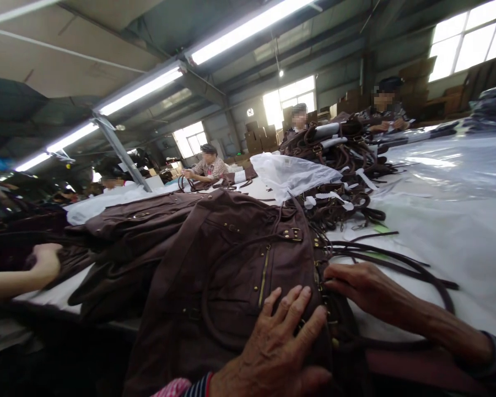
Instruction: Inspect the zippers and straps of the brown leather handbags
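A dark brown handbag (240,264) with a brass zipper, buckles and a looped handle lies in front of me. My left hand (276,336) rests on its front panel, below the zipper, with the fingers spread. At the bag's right edge, beside a row of brass fittings, my right hand (359,284) is closed, its thumb and fingers pinching that edge. The exact bit between the fingertips is partly hidden. Dark straps (397,256) trail across the table just beyond the right hand.
More brown bags (136,226) lie to the left, near another person's arm (25,273). A pile of straps and handles (339,149) and a white plastic bag (293,173) are farther back. Clear plastic sheeting (450,165) covers the right side. Several people sit across the table.
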Available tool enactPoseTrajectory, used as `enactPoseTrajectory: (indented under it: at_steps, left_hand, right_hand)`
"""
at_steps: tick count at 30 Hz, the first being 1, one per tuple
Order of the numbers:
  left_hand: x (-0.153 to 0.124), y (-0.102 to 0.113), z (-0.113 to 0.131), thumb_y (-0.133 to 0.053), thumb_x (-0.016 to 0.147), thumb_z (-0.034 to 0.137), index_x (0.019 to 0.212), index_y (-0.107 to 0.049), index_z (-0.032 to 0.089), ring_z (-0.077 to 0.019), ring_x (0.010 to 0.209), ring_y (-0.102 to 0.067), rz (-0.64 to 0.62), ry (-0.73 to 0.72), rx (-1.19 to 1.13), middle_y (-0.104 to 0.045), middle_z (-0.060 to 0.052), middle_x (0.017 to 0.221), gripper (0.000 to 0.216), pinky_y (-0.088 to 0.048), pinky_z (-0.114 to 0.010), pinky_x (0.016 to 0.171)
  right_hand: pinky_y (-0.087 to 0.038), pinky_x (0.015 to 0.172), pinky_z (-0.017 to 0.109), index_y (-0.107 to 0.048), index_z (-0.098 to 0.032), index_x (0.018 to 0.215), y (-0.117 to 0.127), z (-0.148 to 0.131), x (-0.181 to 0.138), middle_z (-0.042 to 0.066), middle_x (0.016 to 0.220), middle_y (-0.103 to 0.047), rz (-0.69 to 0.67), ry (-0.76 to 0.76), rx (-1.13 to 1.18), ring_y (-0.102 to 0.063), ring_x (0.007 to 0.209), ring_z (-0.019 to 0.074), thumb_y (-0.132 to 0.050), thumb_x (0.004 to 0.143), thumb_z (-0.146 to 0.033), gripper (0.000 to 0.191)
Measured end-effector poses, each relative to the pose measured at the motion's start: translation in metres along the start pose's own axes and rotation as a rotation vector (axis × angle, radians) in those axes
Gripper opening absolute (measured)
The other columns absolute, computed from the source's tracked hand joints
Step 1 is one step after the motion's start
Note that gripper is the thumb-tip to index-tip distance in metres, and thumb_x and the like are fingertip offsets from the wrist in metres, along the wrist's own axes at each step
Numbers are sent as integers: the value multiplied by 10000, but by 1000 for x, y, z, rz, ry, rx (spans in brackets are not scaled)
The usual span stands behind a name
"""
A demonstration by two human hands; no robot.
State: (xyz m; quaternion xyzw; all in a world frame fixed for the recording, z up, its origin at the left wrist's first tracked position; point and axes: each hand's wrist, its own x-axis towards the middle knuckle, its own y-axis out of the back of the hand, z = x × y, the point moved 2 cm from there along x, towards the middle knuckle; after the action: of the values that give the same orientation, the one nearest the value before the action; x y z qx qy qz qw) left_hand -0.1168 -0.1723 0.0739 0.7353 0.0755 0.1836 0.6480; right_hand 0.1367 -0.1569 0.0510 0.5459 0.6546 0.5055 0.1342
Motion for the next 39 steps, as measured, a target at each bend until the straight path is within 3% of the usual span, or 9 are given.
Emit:
enactPoseTrajectory:
  at_steps: [6, 14, 19, 27, 34, 39]
  left_hand:
    - [2, 5, 1, -485, 976, 610, 1588, -298, 250, -331, 1498, -332, 8, 14, -35, -295, -133, 1644, 734, -378, -571, 1171]
    - [2, -3, -1, -505, 971, 579, 1563, -360, 225, -346, 1479, -362, 43, -10, -7, -323, -152, 1627, 705, -398, -585, 1135]
    - [1, -5, 0, -593, 934, 520, 1548, -382, 194, -366, 1508, -288, 38, -39, 42, -266, -115, 1654, 726, -380, -581, 1142]
    - [0, 5, 2, -443, 1026, 512, 1551, -371, 228, -281, 1521, -274, 11, -32, -35, -298, -7, 1649, 601, -291, -524, 1219]
    - [-3, -3, 0, -443, 1020, 537, 1547, -374, 217, -305, 1504, -294, 42, -59, 11, -297, -5, 1650, 621, -298, -535, 1202]
    - [-1, 0, 0, -452, 1021, 524, 1549, -366, 253, -299, 1505, -288, 1, -22, -27, -299, 18, 1652, 600, -314, -536, 1197]
  right_hand:
    - [-309, 516, 269, -586, -209, 833, -6, -17, -22, -16, 633, -592, 71, -6, -53, -546, 505, 129, -445, 1001, -215, 220]
    - [-346, 551, 268, -632, -187, 932, -6, -8, -4, 23, 694, -660, 112, -78, -95, -613, 551, 148, -412, 1035, -282, 261]
    - [-291, 507, 280, -634, -179, 935, -1, -10, -10, 1, 610, -618, 180, -49, -204, -585, 475, 152, -421, 1031, -266, 250]
    - [-299, 537, 296, -643, -167, 979, -3, 0, 3, 29, 666, -665, 193, -52, -314, -661, 544, 195, -426, 1043, -270, 249]
    - [-279, 482, 279, -608, -174, 910, -4, -9, -18, -32, 557, -565, 266, 42, -302, -585, 438, 134, -390, 1073, -259, 285]
    - [-302, 521, 287, -650, -185, 986, 0, 4, -3, -10, 616, -639, 254, -17, -335, -656, 516, 176, -420, 1069, -308, 273]
